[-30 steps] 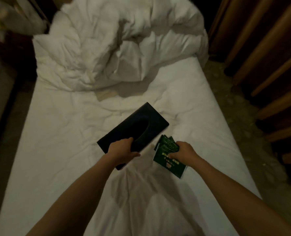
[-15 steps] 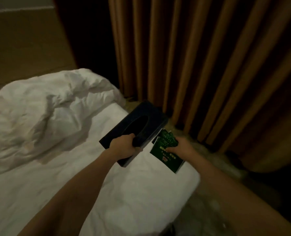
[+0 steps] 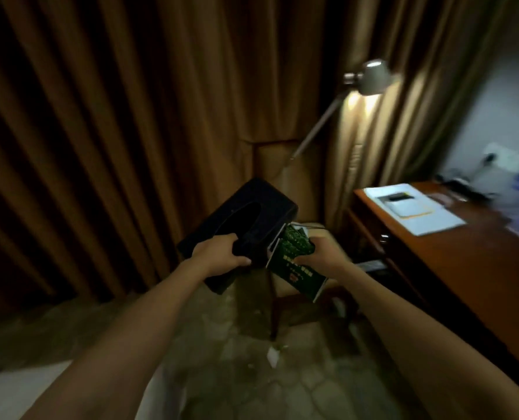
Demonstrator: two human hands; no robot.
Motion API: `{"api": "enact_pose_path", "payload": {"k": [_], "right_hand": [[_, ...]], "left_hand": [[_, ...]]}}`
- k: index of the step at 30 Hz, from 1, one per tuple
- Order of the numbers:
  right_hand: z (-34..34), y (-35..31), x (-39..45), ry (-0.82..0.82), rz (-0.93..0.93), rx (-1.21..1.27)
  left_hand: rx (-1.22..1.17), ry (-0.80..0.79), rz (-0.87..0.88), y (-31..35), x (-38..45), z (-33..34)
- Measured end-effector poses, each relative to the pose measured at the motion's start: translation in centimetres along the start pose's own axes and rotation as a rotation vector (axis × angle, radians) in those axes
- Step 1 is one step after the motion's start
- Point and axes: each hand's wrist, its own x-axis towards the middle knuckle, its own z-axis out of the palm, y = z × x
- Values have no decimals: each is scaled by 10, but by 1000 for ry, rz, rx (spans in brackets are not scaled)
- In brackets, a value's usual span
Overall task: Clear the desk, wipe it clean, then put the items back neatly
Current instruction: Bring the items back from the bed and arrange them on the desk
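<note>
Head view: the left hand (image 3: 219,254) has its fingers curled over the near edge of a black tissue box (image 3: 243,225), thumb on the underside near the box's corner, gripping it tilted in the air with its oval slot facing up. Just beside it, the right hand (image 3: 319,259) closes around a stack of green cards (image 3: 294,262), fingers wrapped under them and the top of the stack fanning slightly against the box's side. Both things are held up in front of the body, above a patterned floor (image 3: 252,374) and a chair (image 3: 297,177). To the right stands a wooden desk (image 3: 452,268) with white papers (image 3: 416,207) lying at its far end; other small items beyond them are too blurred to tell. A lit lamp (image 3: 370,77) leans over the desk's corner, with brown curtains (image 3: 115,131) behind.
</note>
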Motion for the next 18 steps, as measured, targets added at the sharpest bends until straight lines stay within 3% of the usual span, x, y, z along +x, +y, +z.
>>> {"api": "enact_pose_path", "payload": {"k": [8,18], "right_hand": [[-177,177,-65,349,307,103],[-266,356,-151,636,731,319]], "left_hand": [[69,-147,419,250,108,59],[209,-332,882,504,176,164]]}}
